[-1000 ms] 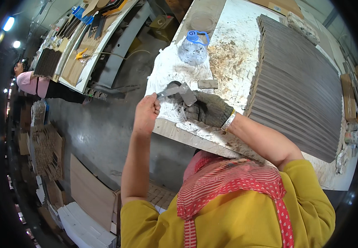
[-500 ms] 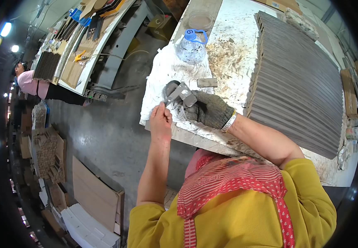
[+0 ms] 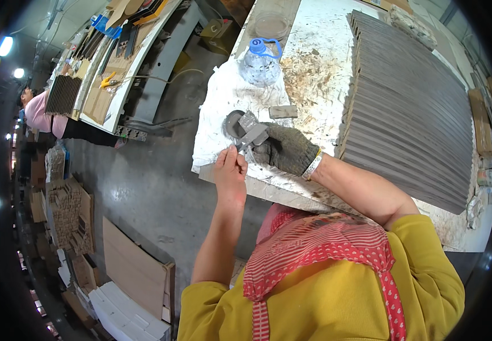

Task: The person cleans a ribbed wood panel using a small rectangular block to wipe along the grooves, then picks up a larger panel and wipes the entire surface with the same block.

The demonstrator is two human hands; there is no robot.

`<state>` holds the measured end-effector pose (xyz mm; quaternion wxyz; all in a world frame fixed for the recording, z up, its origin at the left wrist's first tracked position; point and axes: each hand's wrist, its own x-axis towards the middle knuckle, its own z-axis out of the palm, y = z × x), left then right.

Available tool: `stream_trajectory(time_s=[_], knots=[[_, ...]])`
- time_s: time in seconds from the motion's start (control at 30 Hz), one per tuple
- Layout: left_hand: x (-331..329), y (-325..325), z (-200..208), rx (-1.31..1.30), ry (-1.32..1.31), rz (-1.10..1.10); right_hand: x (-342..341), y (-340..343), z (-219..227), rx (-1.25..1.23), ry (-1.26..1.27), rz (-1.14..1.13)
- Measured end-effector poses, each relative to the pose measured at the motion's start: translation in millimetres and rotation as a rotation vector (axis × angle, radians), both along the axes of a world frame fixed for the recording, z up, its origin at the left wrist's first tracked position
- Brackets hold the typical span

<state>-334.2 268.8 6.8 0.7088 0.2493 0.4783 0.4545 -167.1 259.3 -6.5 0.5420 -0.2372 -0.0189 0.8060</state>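
Observation:
A grey angular piece (image 3: pixel 254 136) is held between my hands over the white cloth near the table's left edge. Its exact kind is unclear. My bare left hand (image 3: pixel 231 173) is closed, pinching the piece's near end between thumb and fingers. Wearing a dark, worn glove, my right hand (image 3: pixel 289 149) grips the piece from the right side; its fingertips are partly hidden. Just behind the piece, a round dark dish (image 3: pixel 231 125) rests on the cloth (image 3: pixel 216 108). A small grey-brown block (image 3: pixel 283 112) lies beyond my right hand.
A clear plastic jug (image 3: pixel 260 69) with a blue cap and handle stands farther back. Many grey wood-look strips (image 3: pixel 407 113) lie side by side across the right of the table. Another workbench (image 3: pixel 135 79) stands at left, with a person in pink (image 3: pixel 40 113) beside it. Boards (image 3: pixel 135 267) lean lower left.
My left hand has shifted slightly right and nearer to me. The grey piece has turned a little between my hands. My right hand stays almost in place.

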Motion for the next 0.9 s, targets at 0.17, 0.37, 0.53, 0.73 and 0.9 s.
stream_trajectory(time_s=[0.17, 0.37, 0.53, 0.73, 0.9], knots=[[-1.4, 1.6, 0.4, 0.027, -0.077, 0.052, 0.5, -0.1, -3.0, 0.003, -0.021, 0.009], [4.6, 4.9, -17.7, 0.081, 0.022, 0.047, -10.2, -2.7, 8.3, -0.060, -0.018, -0.034], [1.7, 21.1, -30.1, 0.126, 0.091, 0.099, -12.1, -10.0, 7.4, -0.050, -0.060, -0.007], [-9.9, 24.0, -26.1, 0.075, 0.026, 0.102, -8.7, -9.5, 17.8, -0.080, -0.108, -0.049], [1.0, 5.4, -8.4, -0.044, -0.095, 0.023, -3.4, 7.5, 6.2, 0.009, -0.135, -0.054]])
